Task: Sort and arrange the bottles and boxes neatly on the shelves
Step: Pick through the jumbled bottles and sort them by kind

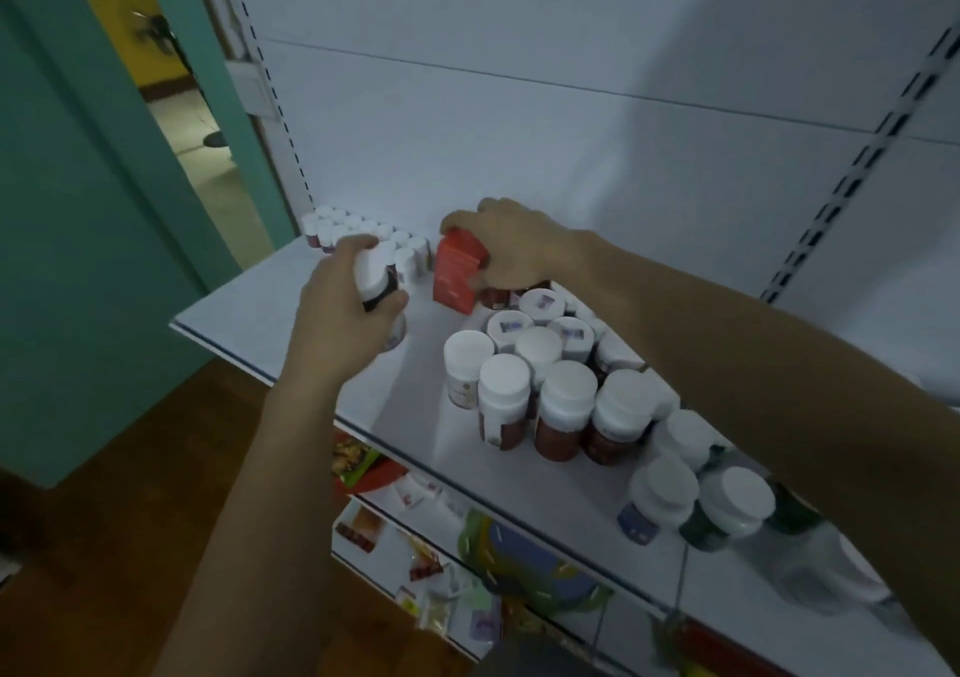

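Both hands are full: my left hand (343, 313) grips a white-capped bottle (371, 274) over the shelf (270, 323), and my right hand (514, 245) holds the red box (458, 276) near the back. I judge the box could topple the row of small bottles (363, 235) just beside it, while the bottle cluster (545, 380) under my right forearm crowds any withdrawal.

A red box (460, 274), tilted, is gripped from above by the right hand (511, 248) over the white shelf (260, 313). At its nine o'clock the left hand (337, 313) holds a white-capped bottle (375, 274). Small bottles (358, 229) stand in rows at eleven o'clock. Big bottles (545, 385) with white caps cluster upright at five o'clock.
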A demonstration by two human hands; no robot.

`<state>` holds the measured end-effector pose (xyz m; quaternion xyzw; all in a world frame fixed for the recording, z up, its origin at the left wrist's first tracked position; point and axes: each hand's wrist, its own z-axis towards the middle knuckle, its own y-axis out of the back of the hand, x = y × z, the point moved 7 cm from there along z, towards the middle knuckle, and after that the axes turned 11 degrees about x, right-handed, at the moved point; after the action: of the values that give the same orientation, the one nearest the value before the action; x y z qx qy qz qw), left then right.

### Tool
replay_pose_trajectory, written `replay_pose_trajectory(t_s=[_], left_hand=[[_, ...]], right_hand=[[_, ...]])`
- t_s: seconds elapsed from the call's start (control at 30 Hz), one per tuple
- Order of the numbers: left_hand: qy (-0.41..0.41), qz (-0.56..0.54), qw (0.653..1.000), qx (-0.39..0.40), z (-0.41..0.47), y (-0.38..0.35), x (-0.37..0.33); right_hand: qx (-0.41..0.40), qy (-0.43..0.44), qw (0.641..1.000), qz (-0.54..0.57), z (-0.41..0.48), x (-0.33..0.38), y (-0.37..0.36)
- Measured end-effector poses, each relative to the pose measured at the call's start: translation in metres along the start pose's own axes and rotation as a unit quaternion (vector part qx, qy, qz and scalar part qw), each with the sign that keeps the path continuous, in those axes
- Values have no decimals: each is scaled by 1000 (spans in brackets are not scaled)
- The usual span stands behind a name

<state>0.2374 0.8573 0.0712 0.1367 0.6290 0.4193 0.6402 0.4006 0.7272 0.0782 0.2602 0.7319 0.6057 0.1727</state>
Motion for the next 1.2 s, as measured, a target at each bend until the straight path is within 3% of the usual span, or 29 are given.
replay_pose_trajectory(t_s=[0.17,0.3,0.5,0.67,0.83,1.03,1.2], left_hand=[[-126,-68,986,-88,2,17,-89],[-225,-150,962,-22,-6,-27,-184],[-322,-207,905,186,-51,-147,-319],[-400,-167,836,337,-119,-237,-412],[-419,-129,799,412,-191,-326,-486],[-401,-144,809,404,-250,-405,-552],[-352,-146,831,406,-266,-429,-569]], right_hand=[[-158,-12,978,136,-73,-37,48],[-228,-65,964,122,-179,-84,73],[-155,-224,962,11,-392,-164,73],[-23,-393,919,0,-575,-227,33],[22,-460,888,18,-719,-281,-4],[-75,-449,889,43,-822,-332,-34],[-169,-385,902,99,-808,-364,-60]])
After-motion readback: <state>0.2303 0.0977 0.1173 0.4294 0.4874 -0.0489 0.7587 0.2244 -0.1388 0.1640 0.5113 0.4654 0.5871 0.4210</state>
